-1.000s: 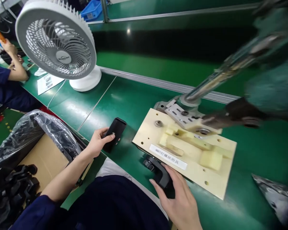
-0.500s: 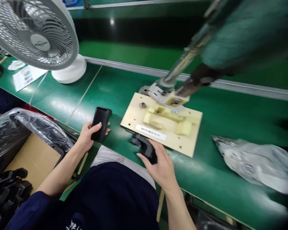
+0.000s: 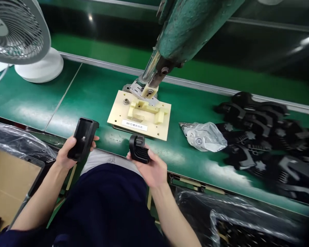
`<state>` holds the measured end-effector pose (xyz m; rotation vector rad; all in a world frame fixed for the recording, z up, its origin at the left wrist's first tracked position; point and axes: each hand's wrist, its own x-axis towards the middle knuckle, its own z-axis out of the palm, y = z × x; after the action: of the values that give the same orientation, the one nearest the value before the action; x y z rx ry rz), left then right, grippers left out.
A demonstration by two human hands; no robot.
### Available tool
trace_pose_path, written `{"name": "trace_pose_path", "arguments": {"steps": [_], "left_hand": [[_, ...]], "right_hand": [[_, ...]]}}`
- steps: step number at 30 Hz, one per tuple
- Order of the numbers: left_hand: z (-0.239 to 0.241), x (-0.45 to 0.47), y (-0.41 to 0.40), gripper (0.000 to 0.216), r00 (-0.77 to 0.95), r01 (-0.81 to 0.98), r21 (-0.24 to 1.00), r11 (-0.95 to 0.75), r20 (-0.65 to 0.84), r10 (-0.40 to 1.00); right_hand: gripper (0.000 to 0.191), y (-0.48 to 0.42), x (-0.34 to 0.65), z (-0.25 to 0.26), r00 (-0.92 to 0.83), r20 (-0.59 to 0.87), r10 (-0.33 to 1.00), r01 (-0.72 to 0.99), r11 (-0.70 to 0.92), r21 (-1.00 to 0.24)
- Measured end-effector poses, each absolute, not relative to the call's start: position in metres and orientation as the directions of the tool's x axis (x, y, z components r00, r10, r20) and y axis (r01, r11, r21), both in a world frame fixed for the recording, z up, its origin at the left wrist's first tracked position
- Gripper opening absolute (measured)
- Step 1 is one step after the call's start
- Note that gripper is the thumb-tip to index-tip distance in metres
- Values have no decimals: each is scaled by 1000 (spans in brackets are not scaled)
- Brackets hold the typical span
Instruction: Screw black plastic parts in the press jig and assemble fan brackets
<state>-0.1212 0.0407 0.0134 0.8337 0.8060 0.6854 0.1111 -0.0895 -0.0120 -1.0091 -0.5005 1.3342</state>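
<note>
My left hand (image 3: pixel 69 151) is closed around a black rectangular plastic shell (image 3: pixel 82 137), its hollow side facing up with a small shiny spot inside. My right hand (image 3: pixel 151 166) grips a curved black plastic part (image 3: pixel 139 151) with ribs along its inner face. Both parts are held above the front edge of the green table. Just beyond them lies a cream fixture plate (image 3: pixel 114 111) with a white label and raised yellow blocks. A green press arm (image 3: pixel 185 31) reaches down over the plate, its metal tip close to the blocks.
A white fan (image 3: pixel 38 68) stands at the left. To the right are a clear plastic bag (image 3: pixel 204 137) and a pile of black plastic parts (image 3: pixel 257 133). Lined boxes sit below the table edge, one at left (image 3: pixel 12 178) and one at right (image 3: pixel 195 202).
My view has swung to the right, bringing the pile of black parts into sight. The curved part in my right hand has turned, showing its ribbed face. Both hands keep their parts.
</note>
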Motion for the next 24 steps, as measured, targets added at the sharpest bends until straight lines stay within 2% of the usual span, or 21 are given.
{"name": "trace_pose_path", "arguments": {"steps": [3, 6, 9, 12, 14, 19, 21, 24], "left_hand": [[11, -126, 35, 62, 535, -203, 822, 531, -361, 764], [11, -125, 32, 62, 594, -189, 814, 550, -352, 724], [12, -124, 33, 62, 646, -158, 821, 548, -334, 687], [11, -126, 35, 60, 690, -133, 829, 544, -316, 651], [11, -128, 35, 58, 700, -123, 832, 541, -314, 641], [11, -134, 30, 55, 657, -107, 831, 546, -353, 666], [11, -134, 28, 54, 656, -88, 827, 555, -371, 657], [12, -134, 24, 53, 644, -63, 824, 563, -397, 653]], "right_hand": [[39, -100, 98, -5, 129, -296, 946, -753, -101, -650], [38, -100, 91, -4, 111, -334, 936, -788, -122, -603], [38, -98, 91, -7, 183, -330, 926, -702, -112, -703], [46, -102, 96, -12, 332, -272, 903, -486, -83, -870], [51, -108, 100, -17, 379, -224, 898, -357, -82, -931], [56, -119, 105, -30, 307, -43, 951, -118, -7, -993], [51, -121, 101, -30, 258, -2, 966, -98, 24, -995], [39, -123, 92, -24, 188, -15, 982, -211, 25, -977]]}}
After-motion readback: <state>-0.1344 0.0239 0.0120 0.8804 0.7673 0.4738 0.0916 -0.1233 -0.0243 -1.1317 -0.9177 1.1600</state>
